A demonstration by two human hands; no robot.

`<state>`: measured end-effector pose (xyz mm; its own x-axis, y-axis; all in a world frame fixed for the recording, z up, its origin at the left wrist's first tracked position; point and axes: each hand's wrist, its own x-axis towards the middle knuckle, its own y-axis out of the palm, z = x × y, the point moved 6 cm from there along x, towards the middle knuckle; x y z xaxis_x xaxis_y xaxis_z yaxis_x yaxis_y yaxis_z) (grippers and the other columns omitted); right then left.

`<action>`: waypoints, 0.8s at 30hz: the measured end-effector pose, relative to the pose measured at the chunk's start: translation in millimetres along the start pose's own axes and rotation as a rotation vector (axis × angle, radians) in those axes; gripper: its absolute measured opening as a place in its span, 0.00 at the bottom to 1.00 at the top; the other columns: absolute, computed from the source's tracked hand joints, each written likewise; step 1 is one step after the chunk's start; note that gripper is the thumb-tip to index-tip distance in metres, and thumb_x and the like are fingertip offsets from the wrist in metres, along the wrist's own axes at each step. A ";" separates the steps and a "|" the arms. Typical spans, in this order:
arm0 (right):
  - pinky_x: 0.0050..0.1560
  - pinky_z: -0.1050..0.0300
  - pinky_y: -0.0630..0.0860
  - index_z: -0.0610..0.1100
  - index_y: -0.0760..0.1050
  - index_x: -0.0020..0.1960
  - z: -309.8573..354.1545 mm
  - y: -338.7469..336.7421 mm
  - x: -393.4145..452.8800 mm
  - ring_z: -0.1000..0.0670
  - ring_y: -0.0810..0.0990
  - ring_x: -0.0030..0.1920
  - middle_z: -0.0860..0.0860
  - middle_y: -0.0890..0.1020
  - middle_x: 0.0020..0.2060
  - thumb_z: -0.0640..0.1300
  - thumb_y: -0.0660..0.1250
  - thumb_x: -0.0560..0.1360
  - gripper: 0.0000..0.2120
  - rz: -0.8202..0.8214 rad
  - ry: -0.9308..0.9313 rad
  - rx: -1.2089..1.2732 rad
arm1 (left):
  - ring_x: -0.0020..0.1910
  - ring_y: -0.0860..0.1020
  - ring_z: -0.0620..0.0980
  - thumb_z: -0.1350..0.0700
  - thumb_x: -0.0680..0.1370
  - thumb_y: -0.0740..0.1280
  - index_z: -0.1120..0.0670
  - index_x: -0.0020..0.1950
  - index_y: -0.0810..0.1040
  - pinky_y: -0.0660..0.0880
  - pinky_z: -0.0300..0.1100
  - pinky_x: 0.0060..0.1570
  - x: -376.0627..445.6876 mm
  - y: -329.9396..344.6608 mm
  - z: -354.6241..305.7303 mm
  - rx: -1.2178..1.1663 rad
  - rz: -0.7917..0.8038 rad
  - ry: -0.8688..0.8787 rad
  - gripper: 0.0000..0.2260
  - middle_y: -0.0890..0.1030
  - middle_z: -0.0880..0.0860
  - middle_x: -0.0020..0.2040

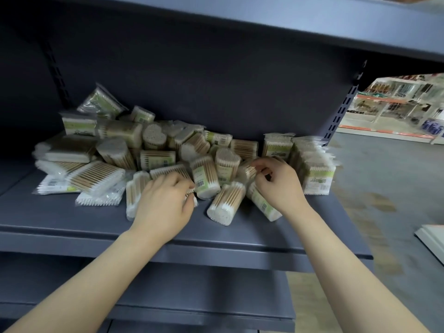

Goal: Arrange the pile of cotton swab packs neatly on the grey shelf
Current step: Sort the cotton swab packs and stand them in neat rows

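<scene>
The dark grey metal shelf (72,217) is being taken up across its middle by a loose pile of clear plastic packs of wooden-stemmed cotton swabs (134,150), heaped against the back panel from nine o'clock to the centre. At three o'clock of the pile, a neat upright row of swab packs (312,162) is being kept at the shelf's right end. The left hand (163,203) is being laid over packs at the pile's six o'clock edge, fingers curled round a white pack edge (192,199). The right hand (278,181) is being held just beside the row, its fingertips pinching a pale swab pack (247,170). A cylindrical swab pack (225,205) is lying between both hands.
</scene>
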<state>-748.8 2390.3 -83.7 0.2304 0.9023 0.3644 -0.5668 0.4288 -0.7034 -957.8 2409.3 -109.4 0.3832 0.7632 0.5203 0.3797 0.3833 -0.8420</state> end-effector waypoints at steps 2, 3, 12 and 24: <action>0.44 0.59 0.69 0.46 0.78 0.54 2.6 3.0 6.2 0.50 0.76 0.46 0.48 0.79 0.49 0.37 0.61 0.71 0.14 0.029 -0.009 -0.013 | 0.36 0.79 0.58 0.59 0.65 0.75 0.55 0.42 0.82 0.72 0.47 0.37 0.8 2.1 5.1 0.034 0.029 -0.024 0.08 0.81 0.53 0.39; 0.42 0.61 0.67 0.45 0.78 0.55 6.4 4.6 9.7 0.50 0.75 0.46 0.48 0.79 0.49 0.38 0.61 0.71 0.14 0.039 -0.034 -0.012 | 0.37 0.79 0.58 0.59 0.65 0.75 0.55 0.43 0.83 0.72 0.47 0.37 2.4 2.8 8.5 0.033 0.039 -0.035 0.08 0.81 0.53 0.40; 0.65 0.50 0.67 0.46 0.72 0.65 41.8 42.6 29.3 0.46 0.70 0.65 0.47 0.76 0.62 0.43 0.64 0.73 0.20 0.272 -0.218 -0.058 | 0.41 0.78 0.61 0.51 0.70 0.56 0.55 0.44 0.83 0.75 0.50 0.41 8.7 2.6 35.1 0.053 0.080 -0.102 0.17 0.82 0.55 0.44; 0.68 0.51 0.58 0.55 0.66 0.68 51.4 68.7 34.6 0.46 0.61 0.69 0.52 0.68 0.68 0.53 0.58 0.74 0.23 0.358 -0.309 -0.307 | 0.40 0.78 0.59 0.46 0.70 0.56 0.55 0.44 0.82 0.75 0.50 0.39 4.4 5.2 39.5 0.059 0.126 -0.126 0.19 0.80 0.53 0.42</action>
<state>-820.5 2448.6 -88.1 -0.2026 0.9586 0.2000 -0.2998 0.1338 -0.9446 -987.4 2435.2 -117.2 0.3149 0.8649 0.3909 0.2836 0.3073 -0.9084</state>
